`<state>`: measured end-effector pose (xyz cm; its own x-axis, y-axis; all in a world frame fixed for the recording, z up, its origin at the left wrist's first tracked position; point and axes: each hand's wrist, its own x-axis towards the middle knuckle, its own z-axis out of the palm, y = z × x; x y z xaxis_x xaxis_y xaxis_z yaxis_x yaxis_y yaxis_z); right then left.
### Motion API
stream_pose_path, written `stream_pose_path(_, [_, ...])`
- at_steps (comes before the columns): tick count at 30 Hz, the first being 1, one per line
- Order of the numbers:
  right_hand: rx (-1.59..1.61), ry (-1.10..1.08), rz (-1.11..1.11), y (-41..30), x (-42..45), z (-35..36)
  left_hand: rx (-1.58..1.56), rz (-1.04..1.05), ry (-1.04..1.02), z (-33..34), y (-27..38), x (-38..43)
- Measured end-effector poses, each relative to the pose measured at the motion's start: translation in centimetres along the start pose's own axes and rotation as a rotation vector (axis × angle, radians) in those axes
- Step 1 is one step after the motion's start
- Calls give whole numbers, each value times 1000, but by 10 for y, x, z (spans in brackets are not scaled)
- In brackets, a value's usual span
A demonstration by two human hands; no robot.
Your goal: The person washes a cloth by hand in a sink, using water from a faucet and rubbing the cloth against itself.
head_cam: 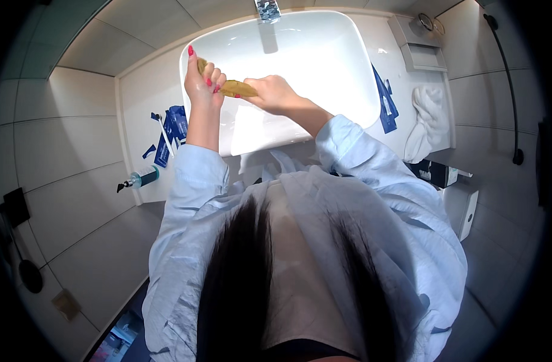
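A twisted mustard-yellow cloth (236, 88) stretches between my two hands above the white washbasin (303, 59). My left hand (205, 81) has its fingers curled tightly around one end, thumb pointing up, and a bit of cloth shows behind the thumb. On the other end my right hand (273, 92) is closed, knuckles toward the far side. The skin of my left hand looks wet. Both hands are over the basin's left half. A chrome faucet (267, 11) stands at the far rim, with its shadow on the basin wall.
Left of the basin lie blue packets (176, 122), a white toothbrush (166, 135) and a pump bottle (142, 176). On the right are more blue packets (385, 106), a white towel (425, 120) and a small shelf box (423, 56). A black box (434, 173) sits below the counter's right end.
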<state>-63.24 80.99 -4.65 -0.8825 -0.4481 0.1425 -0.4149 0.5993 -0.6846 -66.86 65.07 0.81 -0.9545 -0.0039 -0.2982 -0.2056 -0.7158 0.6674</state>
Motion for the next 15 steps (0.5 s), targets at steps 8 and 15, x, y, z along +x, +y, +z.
stream_pose_path(8, [634,580,-54,-30,22,-3,-123,-189,73,-30,-50,1])
stream_pose_path(15, [669,468,-3,-36,27,-21,26,-339,91,2,-48,-33])
